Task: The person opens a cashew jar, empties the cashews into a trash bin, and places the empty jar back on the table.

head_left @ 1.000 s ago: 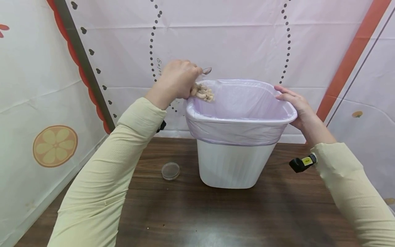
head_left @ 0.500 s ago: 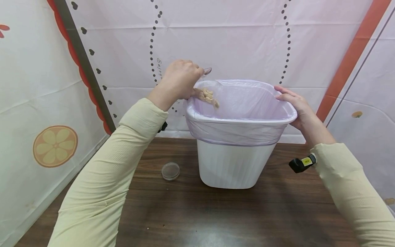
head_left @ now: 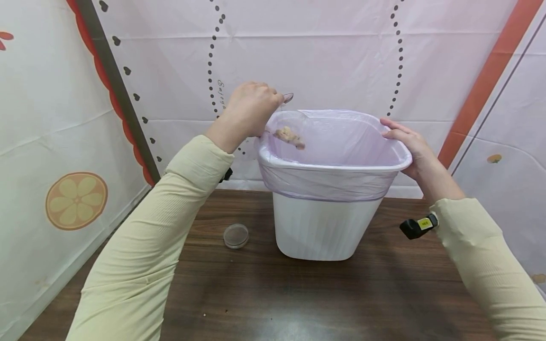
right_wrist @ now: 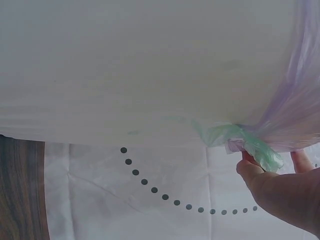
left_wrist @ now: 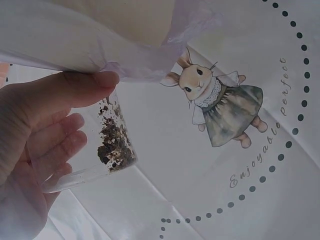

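Note:
My left hand (head_left: 251, 106) grips a clear jar (head_left: 300, 119) on its side at the left rim of a white trash can (head_left: 324, 227). The jar's mouth points into the can. Pale lumpy pieces (head_left: 290, 136) lie at the jar's lower side. Through the jar wall in the left wrist view, crumbly bits (left_wrist: 115, 142) look dark brown, and my thumb lies close under the liner's edge. My right hand (head_left: 411, 147) holds the can's right rim, fingers over the top. A purple liner (head_left: 326, 182) folds over the rim; green plastic (right_wrist: 260, 150) shows beside my right thumb.
A clear round lid (head_left: 236, 236) lies on the brown wood table (head_left: 239, 293), left of the can. Small crumbs dot the tabletop near the front. A printed white cloth (head_left: 332, 61) hangs close behind the can and along both sides.
The pale pieces have slid right and downward along the jar toward the can, and fewer show near my left hand. My left hand has shifted slightly right. The right hand stays in place.

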`<state>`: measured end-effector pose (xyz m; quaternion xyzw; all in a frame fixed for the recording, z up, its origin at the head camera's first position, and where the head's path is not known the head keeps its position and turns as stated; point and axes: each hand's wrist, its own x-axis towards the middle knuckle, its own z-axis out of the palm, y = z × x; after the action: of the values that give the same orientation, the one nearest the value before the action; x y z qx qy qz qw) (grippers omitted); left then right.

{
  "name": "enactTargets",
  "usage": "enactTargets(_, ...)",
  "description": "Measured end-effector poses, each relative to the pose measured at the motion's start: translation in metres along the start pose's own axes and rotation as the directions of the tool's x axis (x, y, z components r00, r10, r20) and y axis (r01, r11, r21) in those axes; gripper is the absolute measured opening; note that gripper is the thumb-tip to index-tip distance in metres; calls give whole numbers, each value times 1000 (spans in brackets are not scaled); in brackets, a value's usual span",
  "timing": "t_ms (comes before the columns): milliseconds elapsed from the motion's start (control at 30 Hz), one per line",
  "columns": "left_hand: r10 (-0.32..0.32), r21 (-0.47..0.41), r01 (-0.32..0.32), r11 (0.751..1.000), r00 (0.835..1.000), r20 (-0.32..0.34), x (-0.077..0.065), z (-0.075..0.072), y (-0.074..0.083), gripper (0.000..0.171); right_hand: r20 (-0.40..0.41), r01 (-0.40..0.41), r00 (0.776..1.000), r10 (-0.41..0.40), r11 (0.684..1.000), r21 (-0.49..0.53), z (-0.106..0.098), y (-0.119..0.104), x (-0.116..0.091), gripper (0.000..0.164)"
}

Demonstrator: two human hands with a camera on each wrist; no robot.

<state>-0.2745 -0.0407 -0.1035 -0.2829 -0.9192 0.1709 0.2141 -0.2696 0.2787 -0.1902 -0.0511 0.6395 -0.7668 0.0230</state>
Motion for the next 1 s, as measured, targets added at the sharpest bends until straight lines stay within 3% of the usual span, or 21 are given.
enactTargets(167, 5, 17, -4, 1000, 1000, -12, 0, 0, 1, 61, -3, -12, 1000, 12, 1000, -7, 0, -1, 0, 55)
enactTargets(333, 20, 42, -19, 999, 1000, -12, 2, 1, 2, 85, -4, -16, 1000, 15, 1000, -11, 0, -1, 0, 56)
enactTargets(500, 25, 69, -25, 997, 1000, -3, 2, 0, 4, 90, -2, -8, 1000, 8, 1000, -7, 0, 0, 0, 54)
enactTargets(867, 57, 163, -49, 985, 997, -50, 2, 1, 10, 66, -17, -17, 1000, 17, 1000, -15, 2, -1, -1, 49)
enactTargets(1000, 76, 189, -62, 980, 995, -66, 3, 1, 12, 45, -14, -13, 1000, 12, 1000, -15, 1, -1, -2, 47)
